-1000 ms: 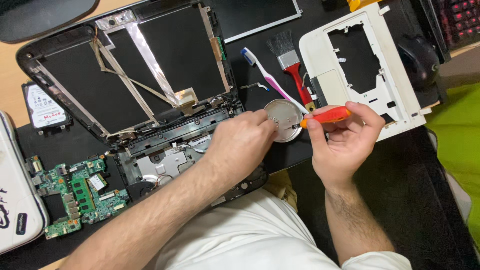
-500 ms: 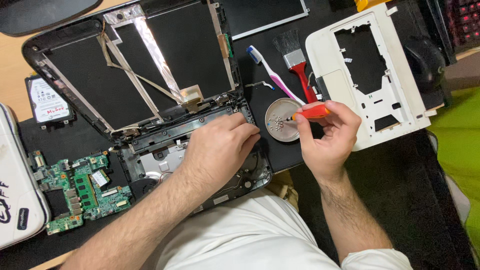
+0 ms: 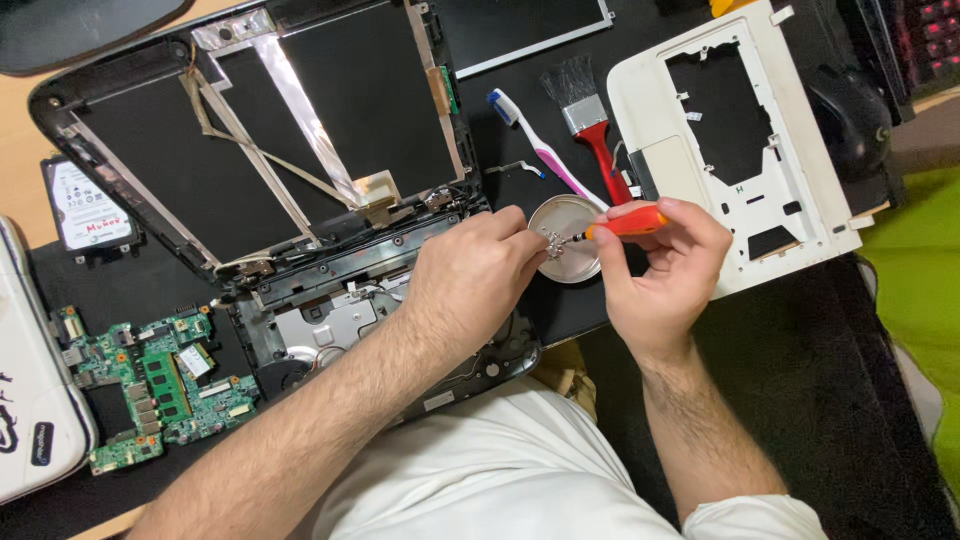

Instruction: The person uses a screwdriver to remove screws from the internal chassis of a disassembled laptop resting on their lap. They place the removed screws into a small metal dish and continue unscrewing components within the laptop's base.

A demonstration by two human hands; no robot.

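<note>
Right hand (image 3: 655, 270) closed around orange screwdriver (image 3: 625, 222), tip over round metal tin (image 3: 567, 238) at mat's near edge. Left hand (image 3: 478, 272) pinches small metal part (image 3: 552, 243) above tin. Dismantled laptop (image 3: 300, 200) crowds left; white bezel (image 3: 740, 140) close right.

A black mat (image 3: 800, 380) is spread over a wooden table (image 3: 20, 170). On it are laid 1 opened laptop (image 3: 300, 150), 1 green circuit board (image 3: 150, 380), 1 toothbrush (image 3: 540, 150), 1 paintbrush (image 3: 590, 125), 1 round tin lid (image 3: 565, 225) and 1 white cover (image 3: 740, 140).
</note>
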